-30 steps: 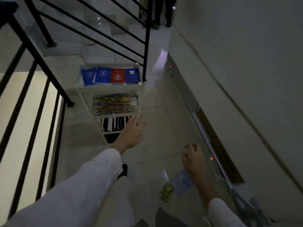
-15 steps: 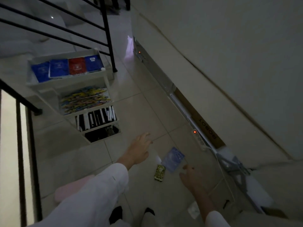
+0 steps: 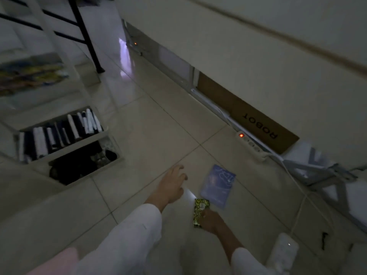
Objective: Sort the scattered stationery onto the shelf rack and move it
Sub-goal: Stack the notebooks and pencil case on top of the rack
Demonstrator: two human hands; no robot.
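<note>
A small yellow-green patterned packet [image 3: 200,210] lies on the tiled floor, and my right hand [image 3: 211,221] pinches its lower right edge. Just beyond it a flat blue packet [image 3: 217,185] rests on the floor, untouched. My left hand [image 3: 172,182] hovers over the floor left of both packets, fingers spread and holding nothing. The white tiered shelf rack [image 3: 79,144] stands at the left. Its tiers hold blurred coloured pens [image 3: 29,74], black and white markers [image 3: 59,132] and dark items [image 3: 79,165] at the bottom.
A power strip with a red light [image 3: 250,142] and a cardboard sheet marked ROBOT [image 3: 258,124] lie along the wall. A white folded frame [image 3: 327,181] and a second white power strip [image 3: 282,253] sit at the right. A black railing post [image 3: 87,36] stands behind the rack.
The view has dropped and swung right, closer to the floor. My right hand came down onto the yellow-green packet. My left hand moved away from the rack toward the packets.
</note>
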